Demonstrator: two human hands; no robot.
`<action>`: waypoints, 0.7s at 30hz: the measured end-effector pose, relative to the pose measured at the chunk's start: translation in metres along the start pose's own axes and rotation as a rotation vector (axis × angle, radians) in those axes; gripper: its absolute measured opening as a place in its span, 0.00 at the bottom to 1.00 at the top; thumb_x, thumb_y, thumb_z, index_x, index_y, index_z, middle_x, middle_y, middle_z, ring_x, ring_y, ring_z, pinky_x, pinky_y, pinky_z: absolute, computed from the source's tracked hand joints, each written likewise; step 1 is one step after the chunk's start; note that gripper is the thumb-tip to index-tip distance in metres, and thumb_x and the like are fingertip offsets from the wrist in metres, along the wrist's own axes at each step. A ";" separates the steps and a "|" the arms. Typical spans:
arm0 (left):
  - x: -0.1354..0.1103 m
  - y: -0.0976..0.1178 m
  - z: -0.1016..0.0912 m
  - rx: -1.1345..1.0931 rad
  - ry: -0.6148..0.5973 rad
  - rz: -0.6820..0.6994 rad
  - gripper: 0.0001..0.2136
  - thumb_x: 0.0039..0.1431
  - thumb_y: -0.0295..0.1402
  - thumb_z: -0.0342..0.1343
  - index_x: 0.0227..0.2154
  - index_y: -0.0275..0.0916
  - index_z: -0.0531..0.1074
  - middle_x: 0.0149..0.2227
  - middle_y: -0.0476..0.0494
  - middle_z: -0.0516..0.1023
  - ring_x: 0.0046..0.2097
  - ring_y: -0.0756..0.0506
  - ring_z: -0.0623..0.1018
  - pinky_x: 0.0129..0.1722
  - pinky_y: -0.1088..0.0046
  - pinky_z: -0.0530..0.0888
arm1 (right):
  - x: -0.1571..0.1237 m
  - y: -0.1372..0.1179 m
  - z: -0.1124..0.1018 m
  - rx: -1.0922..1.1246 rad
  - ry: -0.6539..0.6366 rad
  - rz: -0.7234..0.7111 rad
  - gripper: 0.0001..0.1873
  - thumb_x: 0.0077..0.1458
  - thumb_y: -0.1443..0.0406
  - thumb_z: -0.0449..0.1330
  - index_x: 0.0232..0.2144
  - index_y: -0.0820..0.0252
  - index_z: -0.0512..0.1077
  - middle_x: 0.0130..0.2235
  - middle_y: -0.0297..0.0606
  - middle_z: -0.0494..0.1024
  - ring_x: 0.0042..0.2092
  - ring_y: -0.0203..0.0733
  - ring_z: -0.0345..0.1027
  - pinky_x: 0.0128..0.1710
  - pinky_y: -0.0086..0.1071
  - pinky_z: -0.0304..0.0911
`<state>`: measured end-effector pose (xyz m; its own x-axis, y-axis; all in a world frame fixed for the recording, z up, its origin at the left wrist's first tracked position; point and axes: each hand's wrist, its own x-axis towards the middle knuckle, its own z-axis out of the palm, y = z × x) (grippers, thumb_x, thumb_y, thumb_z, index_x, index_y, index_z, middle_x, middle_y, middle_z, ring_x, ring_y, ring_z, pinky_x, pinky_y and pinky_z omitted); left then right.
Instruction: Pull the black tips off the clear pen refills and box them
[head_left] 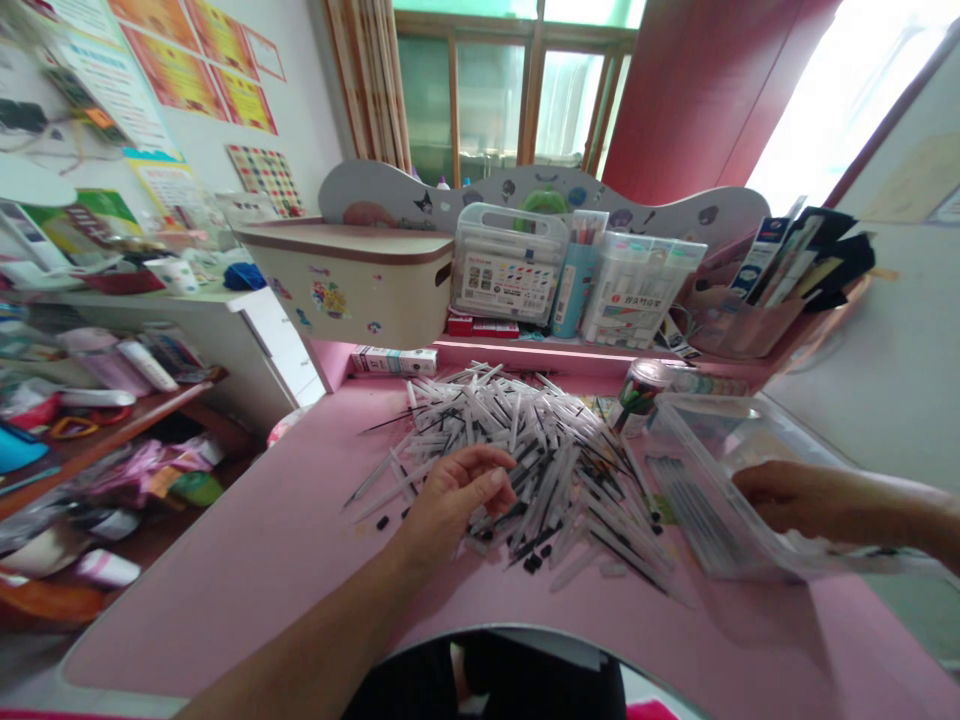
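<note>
A large heap of pen parts (517,420) covers the middle of the pink desk, mostly translucent white barrels with thin dark refills among them. Over the near side of this heap is my left hand (469,490), its fingers loosely curled and the thumb apart, with nothing visible in it. My right hand (780,495) reaches down inside a clear plastic box (750,545) at the right; its fingertips are hidden, so I cannot tell what they hold. Several pens (690,510) lie side by side at the box's left side. Small black caps (534,563) are scattered near the heap's front.
A can (643,390) stands behind the box. Along the back shelf are a cream storage bin (360,290), a clear marker case (510,265), a marker box (637,295) and a pen holder (750,325). A cluttered shelf (112,430) is at the left.
</note>
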<state>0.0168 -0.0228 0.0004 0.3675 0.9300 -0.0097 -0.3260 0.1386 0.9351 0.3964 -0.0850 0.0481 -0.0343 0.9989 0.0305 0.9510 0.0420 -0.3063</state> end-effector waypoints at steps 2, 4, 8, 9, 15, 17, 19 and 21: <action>0.000 0.000 0.000 0.003 0.000 0.001 0.12 0.48 0.38 0.68 0.32 0.36 0.78 0.22 0.47 0.78 0.23 0.52 0.73 0.26 0.77 0.68 | 0.010 -0.004 -0.035 -0.076 -0.196 0.006 0.13 0.54 0.73 0.56 0.26 0.60 0.79 0.28 0.39 0.80 0.30 0.37 0.72 0.31 0.27 0.60; -0.001 0.000 0.000 0.012 0.000 0.001 0.12 0.47 0.38 0.68 0.32 0.36 0.78 0.22 0.47 0.78 0.23 0.51 0.73 0.26 0.77 0.68 | 0.013 -0.020 -0.062 -0.212 -0.007 0.087 0.09 0.52 0.69 0.59 0.34 0.59 0.78 0.34 0.44 0.82 0.32 0.43 0.74 0.35 0.34 0.62; -0.001 0.002 0.000 0.033 0.010 0.002 0.12 0.47 0.38 0.68 0.32 0.36 0.78 0.22 0.47 0.78 0.23 0.51 0.73 0.26 0.76 0.68 | -0.006 -0.077 -0.058 -0.171 0.169 -0.087 0.14 0.55 0.59 0.57 0.41 0.53 0.76 0.37 0.43 0.82 0.32 0.46 0.73 0.34 0.37 0.62; -0.001 0.002 0.001 0.036 0.015 0.003 0.12 0.47 0.38 0.68 0.32 0.36 0.78 0.22 0.47 0.78 0.23 0.51 0.73 0.26 0.76 0.68 | -0.011 -0.091 -0.045 -0.136 0.086 -0.151 0.13 0.56 0.58 0.55 0.40 0.51 0.76 0.37 0.43 0.81 0.32 0.46 0.73 0.33 0.36 0.62; -0.001 0.005 0.001 0.033 0.015 0.012 0.13 0.46 0.40 0.69 0.31 0.37 0.78 0.22 0.47 0.78 0.23 0.51 0.72 0.26 0.76 0.69 | -0.007 -0.129 0.047 -0.238 -0.251 -0.276 0.15 0.52 0.76 0.53 0.34 0.57 0.75 0.36 0.41 0.78 0.35 0.46 0.74 0.33 0.34 0.60; -0.002 0.004 0.001 0.034 0.015 0.013 0.13 0.46 0.40 0.69 0.31 0.37 0.78 0.21 0.47 0.78 0.23 0.51 0.72 0.26 0.76 0.69 | 0.000 -0.128 0.063 -0.316 -0.279 -0.196 0.16 0.51 0.78 0.52 0.35 0.59 0.75 0.38 0.44 0.79 0.37 0.49 0.75 0.33 0.35 0.60; -0.002 0.004 0.002 0.037 0.005 0.013 0.13 0.47 0.40 0.69 0.31 0.36 0.78 0.22 0.47 0.78 0.23 0.51 0.73 0.27 0.76 0.69 | 0.003 -0.127 0.071 -0.350 -0.280 -0.133 0.15 0.53 0.77 0.52 0.36 0.61 0.75 0.39 0.46 0.79 0.39 0.52 0.76 0.34 0.36 0.62; -0.002 0.003 0.002 0.040 -0.004 0.013 0.13 0.47 0.40 0.69 0.31 0.36 0.78 0.22 0.47 0.78 0.24 0.51 0.73 0.27 0.76 0.69 | 0.005 -0.127 0.074 -0.346 -0.272 -0.100 0.12 0.55 0.74 0.53 0.37 0.62 0.75 0.40 0.48 0.79 0.41 0.55 0.76 0.35 0.38 0.63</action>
<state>0.0163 -0.0252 0.0038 0.3673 0.9301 0.0038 -0.2957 0.1129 0.9486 0.2523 -0.0843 0.0169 -0.1669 0.9609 -0.2212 0.9841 0.1763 0.0235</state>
